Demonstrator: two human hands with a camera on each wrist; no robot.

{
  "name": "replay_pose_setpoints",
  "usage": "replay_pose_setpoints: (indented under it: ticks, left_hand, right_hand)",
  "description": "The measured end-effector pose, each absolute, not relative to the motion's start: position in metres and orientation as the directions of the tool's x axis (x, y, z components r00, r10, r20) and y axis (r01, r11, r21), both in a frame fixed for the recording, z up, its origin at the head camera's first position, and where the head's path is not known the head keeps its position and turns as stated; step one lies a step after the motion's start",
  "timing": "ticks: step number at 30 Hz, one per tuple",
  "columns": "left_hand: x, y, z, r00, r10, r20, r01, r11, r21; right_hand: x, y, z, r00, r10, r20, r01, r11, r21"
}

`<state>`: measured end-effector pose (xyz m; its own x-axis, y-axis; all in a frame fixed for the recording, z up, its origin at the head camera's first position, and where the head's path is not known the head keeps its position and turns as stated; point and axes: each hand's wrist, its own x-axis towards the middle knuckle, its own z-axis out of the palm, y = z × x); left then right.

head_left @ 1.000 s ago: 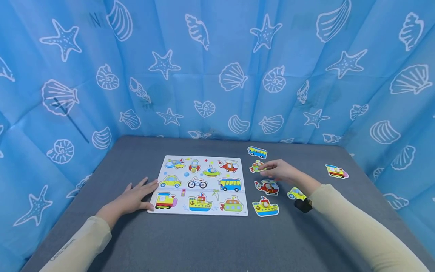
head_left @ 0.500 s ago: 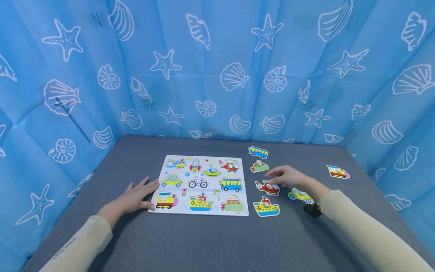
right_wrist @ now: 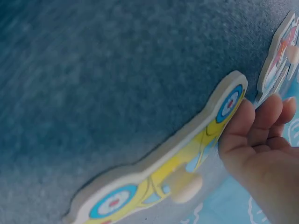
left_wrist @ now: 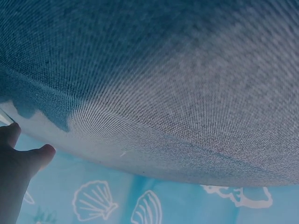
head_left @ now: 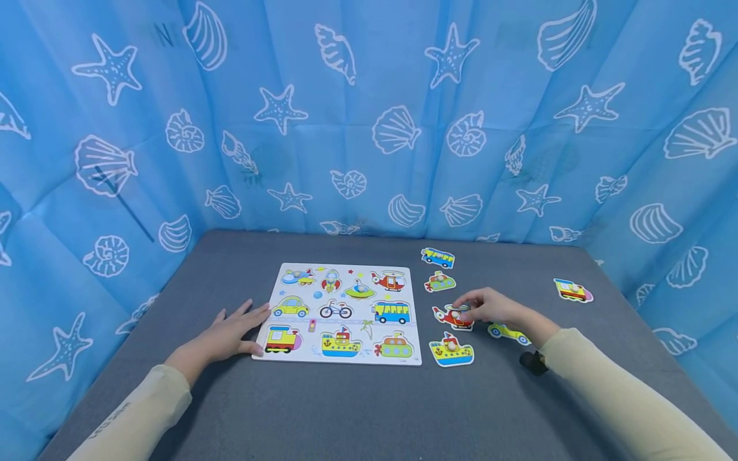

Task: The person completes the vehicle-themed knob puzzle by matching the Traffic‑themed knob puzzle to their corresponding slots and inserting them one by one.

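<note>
Our spread left hand (head_left: pixel 233 334) touches the board's (head_left: pixel 369 360) left edge; we cannot tell if our right hand (head_left: pixel 494 308) pinches the helicopter piece (head_left: pixel 446 315), which loose fingers could drop.

Right of the puzzle board (head_left: pixel 362 312) lie bus (head_left: pixel 438 258), submarine (head_left: pixel 440 282), helicopter (head_left: pixel 448 319) and boat (head_left: pixel 451 352) pieces; farther right, car (head_left: pixel 508 333) and train (head_left: pixel 572 290) pieces

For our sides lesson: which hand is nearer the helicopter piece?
Right: the right hand is at the helicopter piece; the left hand is at the left edge of the puzzle board.
</note>
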<state>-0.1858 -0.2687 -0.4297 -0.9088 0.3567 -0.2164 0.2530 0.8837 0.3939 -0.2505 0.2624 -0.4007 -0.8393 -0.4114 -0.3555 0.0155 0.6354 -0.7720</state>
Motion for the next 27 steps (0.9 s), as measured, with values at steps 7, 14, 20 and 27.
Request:
replay_pose_setpoints:
  ticks: [7,14,20,27]
  left_hand:
    - [-0.184,-0.268,-0.429,-0.909,0.357,-0.216,0.254,0.883,0.394]
    - [-0.185,-0.268,-0.428,-0.911,0.347,-0.222,0.241,0.886,0.396]
    - [-0.185,-0.267,-0.429,-0.909,0.355,-0.22,0.251,0.885,0.391]
    - [-0.185,-0.267,-0.428,-0.909,0.352,-0.224,0.249,0.888,0.387]
  right_hand:
    - [-0.25,0.259,-0.402,-0.841,-0.391,-0.374,0.034,0.652,-0.758]
    - [-0.251,0.252,-0.404,-0.86,-0.322,-0.395,0.07,0.694,-0.717]
    - [-0.251,0.246,-0.404,-0.873,-0.289,-0.393,0.079,0.711,-0.699]
    - [-0.252,0.245,-0.405,-0.879,-0.289,-0.379,0.067,0.713,-0.698]
